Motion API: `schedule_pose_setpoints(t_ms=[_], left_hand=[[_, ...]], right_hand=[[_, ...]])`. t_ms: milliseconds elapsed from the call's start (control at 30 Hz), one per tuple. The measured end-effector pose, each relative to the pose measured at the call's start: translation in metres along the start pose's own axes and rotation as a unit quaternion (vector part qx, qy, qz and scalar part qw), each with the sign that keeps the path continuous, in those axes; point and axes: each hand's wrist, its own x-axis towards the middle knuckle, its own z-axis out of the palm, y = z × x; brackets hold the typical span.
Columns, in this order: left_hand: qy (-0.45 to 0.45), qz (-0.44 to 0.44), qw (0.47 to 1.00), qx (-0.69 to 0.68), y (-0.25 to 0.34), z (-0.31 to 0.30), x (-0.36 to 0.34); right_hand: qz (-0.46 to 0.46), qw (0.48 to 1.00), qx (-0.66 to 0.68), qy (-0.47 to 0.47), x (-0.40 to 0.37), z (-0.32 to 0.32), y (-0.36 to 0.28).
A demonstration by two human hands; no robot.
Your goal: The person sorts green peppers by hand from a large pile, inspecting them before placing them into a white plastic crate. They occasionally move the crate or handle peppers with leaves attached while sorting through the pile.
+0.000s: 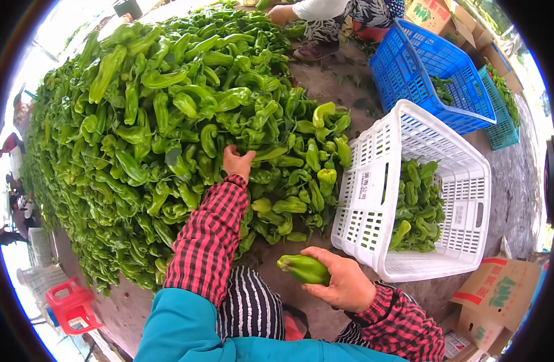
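A large heap of green peppers (138,139) fills the left and middle of the view. My left hand (238,161) reaches onto its right part, fingers parted and touching the peppers, with no pepper clearly held. Near my lap, my right hand (343,280) grips one green pepper (304,269) between thumb and fingers. To the right of the heap stands a white plastic crate (368,187), tilted in the view, with many green peppers (418,205) inside.
Behind the white crate are a blue crate (409,72) and a teal crate (500,133). Another person's hand (281,14) touches the heap's far edge. Cardboard boxes (500,295) lie at the lower right. A red stool (73,306) stands lower left.
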Motion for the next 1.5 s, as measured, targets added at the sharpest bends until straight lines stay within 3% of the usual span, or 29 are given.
schedule_pose_setpoints(t_ms=[33, 100, 133, 167, 233, 267, 300, 367, 433, 567, 633, 667, 733, 900, 967, 1033, 1067, 1100, 1167, 1200, 1267, 1433, 1500], left_hand=[[-0.002, -0.001, 1.000, -0.001, 0.006, 0.003, -0.002], [0.075, 0.111, 0.991, 0.012, 0.029, 0.005, -0.010], [0.046, 0.056, 0.997, 0.028, 0.036, 0.007, -0.005], [0.043, 0.057, 0.997, 0.027, 0.033, 0.012, 0.007], [-0.072, -0.108, 0.966, -0.224, 0.031, 0.018, 0.025], [-0.051, -0.185, 0.959, -0.207, 0.033, 0.023, 0.028], [-0.054, -0.185, 0.959, -0.206, 0.031, 0.022, 0.030], [-0.152, -0.216, 0.942, -0.207, 0.032, 0.013, 0.034], [-0.137, -0.227, 0.947, -0.182, 0.028, 0.009, 0.025], [-0.138, -0.190, 0.929, -0.285, 0.000, -0.012, 0.005], [-0.293, -0.270, 0.802, -0.444, -0.012, -0.031, -0.010], [-0.293, -0.266, 0.805, -0.443, -0.014, -0.039, -0.019], [-0.302, -0.257, 0.756, -0.520, -0.017, -0.055, -0.040], [-0.313, -0.235, 0.748, -0.537, -0.011, -0.094, -0.068], [-0.370, -0.195, 0.678, -0.605, -0.004, -0.109, -0.078], [-0.383, -0.173, 0.677, -0.604, 0.008, -0.125, -0.088], [-0.390, -0.141, 0.687, -0.596, 0.015, -0.132, -0.094], [-0.398, -0.109, 0.696, -0.588, 0.019, -0.138, -0.098], [-0.421, -0.082, 0.708, -0.560, 0.028, -0.149, -0.108], [-0.431, -0.080, 0.704, -0.559, 0.031, -0.155, -0.115], [-0.468, -0.083, 0.680, -0.558, 0.046, -0.168, -0.128], [-0.511, -0.060, 0.662, -0.545, 0.090, -0.188, -0.147], [-0.554, -0.126, 0.636, -0.523, 0.118, -0.197, -0.163]], right_hand=[[-0.010, 1.000, -0.002, 0.002, 0.000, 0.001, 0.001], [-0.010, 1.000, 0.001, -0.004, -0.001, 0.004, -0.001], [-0.013, 1.000, 0.004, -0.009, -0.002, 0.005, -0.002], [-0.011, 1.000, 0.003, -0.006, -0.002, 0.007, -0.002], [-0.018, 0.999, 0.013, -0.035, -0.002, 0.010, -0.001], [-0.009, 0.999, 0.016, -0.043, -0.003, 0.011, -0.001], [-0.006, 0.999, 0.017, -0.042, -0.003, 0.011, -0.002], [-0.016, 0.999, -0.009, -0.029, -0.002, 0.011, -0.004], [-0.019, 0.999, -0.008, -0.028, -0.001, 0.012, -0.005], [-0.048, 0.998, -0.027, -0.013, 0.000, 0.014, -0.004], [-0.053, 0.998, -0.026, -0.011, 0.001, 0.014, -0.005], [-0.055, 0.998, -0.027, -0.011, 0.001, 0.014, -0.007], [-0.049, 0.999, -0.011, -0.018, 0.002, 0.012, -0.010], [0.006, 0.998, 0.068, -0.006, 0.008, 0.016, -0.010], [0.036, 0.996, 0.080, -0.005, 0.011, 0.016, -0.010], [0.030, 0.959, 0.265, 0.095, 0.018, 0.025, 0.004], [0.059, 0.888, 0.443, 0.108, 0.018, 0.023, -0.006], [0.030, 0.845, 0.518, 0.130, 0.025, 0.024, -0.001], [0.028, 0.792, 0.598, 0.119, 0.029, 0.018, -0.003], [0.023, 0.792, 0.599, 0.120, 0.033, 0.016, -0.002], [0.066, 0.672, 0.730, 0.101, 0.038, 0.012, 0.001], [-0.021, 0.639, 0.767, 0.056, 0.047, 0.008, -0.007], [-0.130, 0.617, 0.774, -0.051, 0.048, 0.008, -0.015]])
